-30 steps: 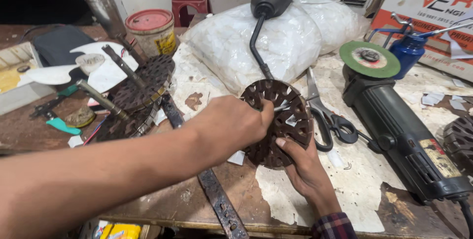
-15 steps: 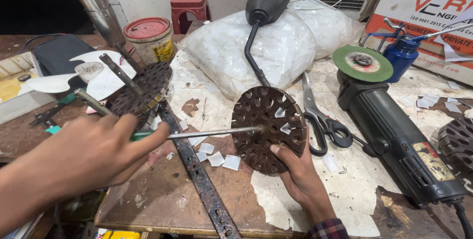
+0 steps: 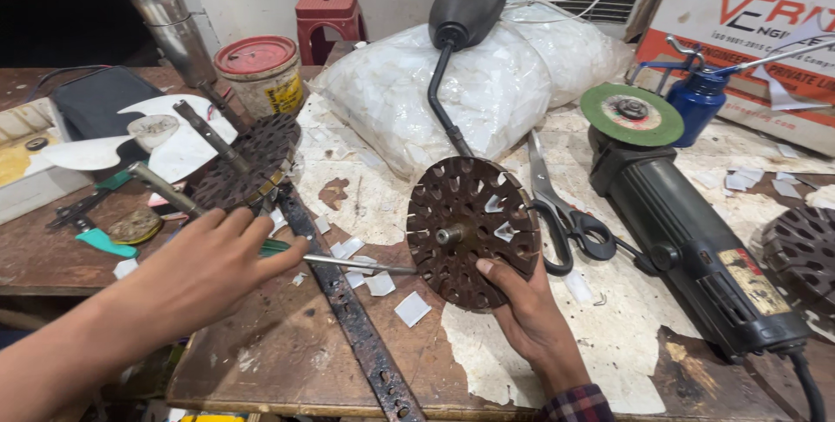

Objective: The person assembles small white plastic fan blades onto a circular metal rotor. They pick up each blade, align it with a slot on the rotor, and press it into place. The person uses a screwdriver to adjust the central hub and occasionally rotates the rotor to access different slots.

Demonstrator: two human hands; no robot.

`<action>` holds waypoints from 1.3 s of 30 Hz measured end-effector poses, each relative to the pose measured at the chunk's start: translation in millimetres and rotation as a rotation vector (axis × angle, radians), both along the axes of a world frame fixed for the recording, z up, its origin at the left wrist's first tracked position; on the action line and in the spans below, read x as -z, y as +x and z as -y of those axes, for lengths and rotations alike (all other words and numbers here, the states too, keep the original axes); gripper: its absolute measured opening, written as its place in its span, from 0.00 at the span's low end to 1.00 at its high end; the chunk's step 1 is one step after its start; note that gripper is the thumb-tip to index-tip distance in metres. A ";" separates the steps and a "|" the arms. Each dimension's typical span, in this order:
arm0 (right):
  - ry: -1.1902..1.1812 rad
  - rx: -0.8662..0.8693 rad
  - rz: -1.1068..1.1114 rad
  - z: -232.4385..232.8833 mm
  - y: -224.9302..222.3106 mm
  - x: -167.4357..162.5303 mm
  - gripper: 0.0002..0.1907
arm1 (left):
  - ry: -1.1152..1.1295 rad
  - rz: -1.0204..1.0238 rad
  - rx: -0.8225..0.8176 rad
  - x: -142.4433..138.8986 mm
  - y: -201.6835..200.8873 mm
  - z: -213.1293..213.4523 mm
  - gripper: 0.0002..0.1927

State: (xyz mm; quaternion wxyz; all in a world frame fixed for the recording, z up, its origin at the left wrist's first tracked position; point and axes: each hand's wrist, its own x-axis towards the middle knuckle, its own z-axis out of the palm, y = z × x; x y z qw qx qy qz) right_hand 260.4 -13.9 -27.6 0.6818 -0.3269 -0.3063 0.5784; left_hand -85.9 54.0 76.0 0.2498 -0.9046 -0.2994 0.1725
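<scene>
Right hand (image 3: 532, 322) grips the rusty slotted disc (image 3: 472, 232) upright by its near edge, mid-table; scissors (image 3: 561, 209) touch its right rim. Left hand (image 3: 204, 270) clamps a screwdriver (image 3: 335, 259), tip beside the disc's left edge.

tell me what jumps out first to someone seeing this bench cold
The rusty slotted rotor disc, held on edge at bench centre by the right hand, draws the eye first. The left hand points a screwdriver at it from the left. On the right lies a dark angle grinder with a green wheel, and behind sits a bulging bag of white scraps.
</scene>
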 end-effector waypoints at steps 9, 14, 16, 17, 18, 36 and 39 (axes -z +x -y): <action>0.023 -0.007 0.003 -0.6 0.0 0.0 0.41 | -0.008 0.143 0.007 12.8 -0.2 -2.8 0.30; -0.036 0.028 -0.044 -0.5 0.3 -5.9 0.45 | 0.007 0.194 0.081 13.4 -7.6 -9.7 0.29; -0.041 0.069 -0.089 -0.8 2.0 -7.4 0.45 | 0.028 0.260 0.095 15.1 -11.1 -12.4 0.33; -0.051 0.100 -0.109 -0.9 3.5 -7.8 0.45 | 0.036 0.303 0.086 17.4 -11.8 -13.0 0.34; -0.062 0.130 -0.127 -0.5 4.3 -7.5 0.45 | 0.045 0.351 0.055 20.2 -12.5 -13.4 0.34; -0.137 0.238 -0.178 -4.2 16.8 8.0 0.39 | -0.006 0.782 -0.307 67.9 51.0 -12.6 0.13; -0.140 0.244 -0.171 -5.8 18.0 9.0 0.36 | -0.055 0.864 -0.262 66.5 50.8 -12.4 0.13</action>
